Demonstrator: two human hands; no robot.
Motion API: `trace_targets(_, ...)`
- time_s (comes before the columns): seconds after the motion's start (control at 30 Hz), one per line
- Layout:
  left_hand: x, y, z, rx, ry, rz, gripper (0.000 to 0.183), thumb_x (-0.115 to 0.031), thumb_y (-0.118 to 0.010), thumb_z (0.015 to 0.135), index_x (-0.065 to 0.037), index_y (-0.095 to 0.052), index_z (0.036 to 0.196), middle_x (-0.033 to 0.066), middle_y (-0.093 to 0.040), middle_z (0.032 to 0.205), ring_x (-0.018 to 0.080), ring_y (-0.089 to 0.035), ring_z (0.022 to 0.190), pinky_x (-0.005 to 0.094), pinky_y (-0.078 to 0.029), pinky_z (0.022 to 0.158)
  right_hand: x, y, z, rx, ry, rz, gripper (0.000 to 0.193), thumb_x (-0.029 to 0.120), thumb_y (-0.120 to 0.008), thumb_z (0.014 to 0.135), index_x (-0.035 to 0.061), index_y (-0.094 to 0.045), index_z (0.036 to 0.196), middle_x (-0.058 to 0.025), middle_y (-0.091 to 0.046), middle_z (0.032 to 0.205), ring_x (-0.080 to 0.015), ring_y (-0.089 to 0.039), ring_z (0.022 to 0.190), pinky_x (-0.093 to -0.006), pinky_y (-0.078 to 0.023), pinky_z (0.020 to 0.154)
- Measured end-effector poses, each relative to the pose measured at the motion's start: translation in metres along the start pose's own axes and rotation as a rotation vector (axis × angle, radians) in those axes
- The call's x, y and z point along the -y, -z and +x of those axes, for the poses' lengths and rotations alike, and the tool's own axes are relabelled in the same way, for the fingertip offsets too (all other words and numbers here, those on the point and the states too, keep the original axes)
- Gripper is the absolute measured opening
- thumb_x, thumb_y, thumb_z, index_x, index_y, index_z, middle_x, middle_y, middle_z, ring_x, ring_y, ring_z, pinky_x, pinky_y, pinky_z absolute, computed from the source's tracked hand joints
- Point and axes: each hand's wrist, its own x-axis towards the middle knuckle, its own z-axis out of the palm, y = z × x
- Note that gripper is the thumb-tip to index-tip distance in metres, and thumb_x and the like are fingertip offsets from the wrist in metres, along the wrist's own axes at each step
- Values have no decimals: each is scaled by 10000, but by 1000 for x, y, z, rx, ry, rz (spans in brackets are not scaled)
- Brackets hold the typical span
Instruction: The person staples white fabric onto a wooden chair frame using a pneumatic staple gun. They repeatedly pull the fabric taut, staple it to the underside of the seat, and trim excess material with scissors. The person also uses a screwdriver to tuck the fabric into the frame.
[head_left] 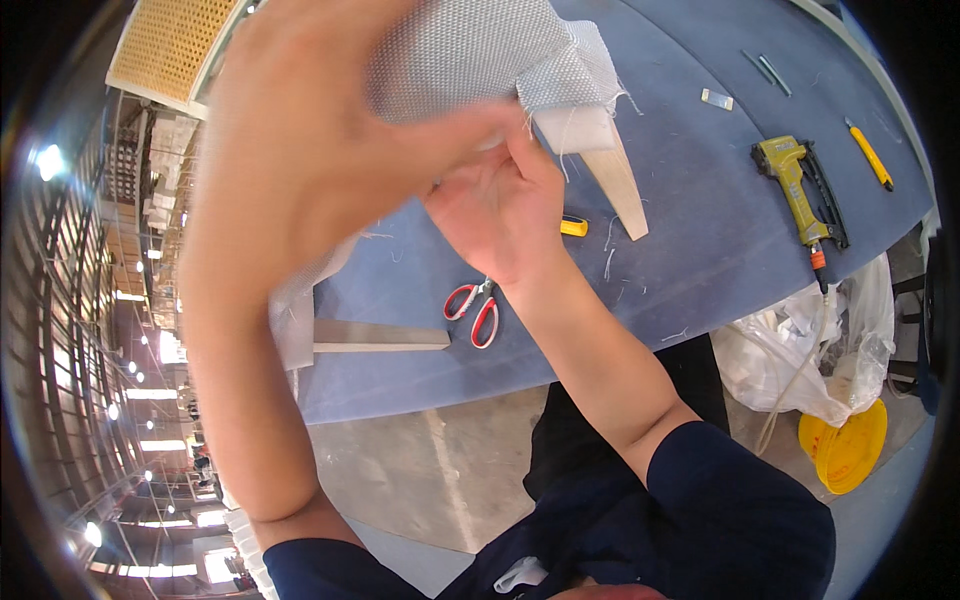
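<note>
My left hand (320, 110) is raised close to the camera and blurred. Its thumb stands well apart from its fingers, which run out at the top, and I see nothing held in it. Behind that thumb is my right hand (505, 200), palm facing up; its thumb is beside the frayed edge of a grey woven fabric (465, 55), while its fingers are mostly hidden. The fabric covers a piece of furniture lying on the table, with a pale wooden leg (615, 185) sticking out and another wooden leg (380, 336) at left. Red-handled scissors (484, 312) lie below my right hand.
On the blue-covered table (690, 220) lie a yellow-green staple gun (798, 190) with a hose, a yellow cutter knife (870, 155), metal rods (768, 74) and loose threads. A cane panel (175, 45) stands far left. Plastic bags (780, 350) and a yellow bucket (848, 447) are at right.
</note>
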Motion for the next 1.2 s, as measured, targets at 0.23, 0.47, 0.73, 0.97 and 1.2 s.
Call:
trace_targets(0.23, 6, 30, 7, 247, 314, -294, 767, -495, -856, 872, -46, -656, 1461, 222, -722, 1343, 317, -702, 1221, 431, -536, 1075, -7, -15, -1, -122, 131, -106, 588, 510, -603, 1081, 173, -497, 1551, -8, -478, 1613, -234, -376, 1503, -471, -246, 1275)
trace_targets(0.47, -28, 41, 60, 508, 659, -542, 923, -389, -927, 798, -44, -527, 1555, 219, -700, 1353, 318, -683, 1256, 409, -548, 1060, -3, -2, 7, -106, 224, -166, 469, 444, -605, 1096, 221, -554, 1505, 70, -580, 1522, -163, -421, 1448, -443, -237, 1226)
trace_targets(0.73, 10, 32, 21, 374, 241, -262, 1022, -542, -899, 807, 13, -494, 1564, 289, -620, 1451, 409, -609, 1358, 505, -498, 1130, -1, 6, 6, -24, 206, -153, 433, 422, -598, 1101, 248, -564, 1496, 81, -569, 1539, -192, -409, 1459, -465, -194, 1250)
trace_targets(0.97, 24, 30, 39, 523, 413, -365, 1158, -644, -835, 831, 7, -354, 1659, 343, -478, 1580, 476, -451, 1492, 555, -364, 1238, 2, 6, 5, -45, 214, -205, 445, 421, -610, 1093, 255, -563, 1504, 68, -583, 1536, -200, -415, 1472, -475, -197, 1260)
trace_targets(1.2, -2, 39, 42, 531, 314, -277, 1073, -528, -895, 792, 15, -440, 1598, 276, -580, 1516, 401, -567, 1407, 430, -458, 1169, 1, 7, 12, -28, 222, -212, 386, 407, -635, 1078, 271, -615, 1439, 97, -601, 1508, -186, -449, 1447, -492, -251, 1219)
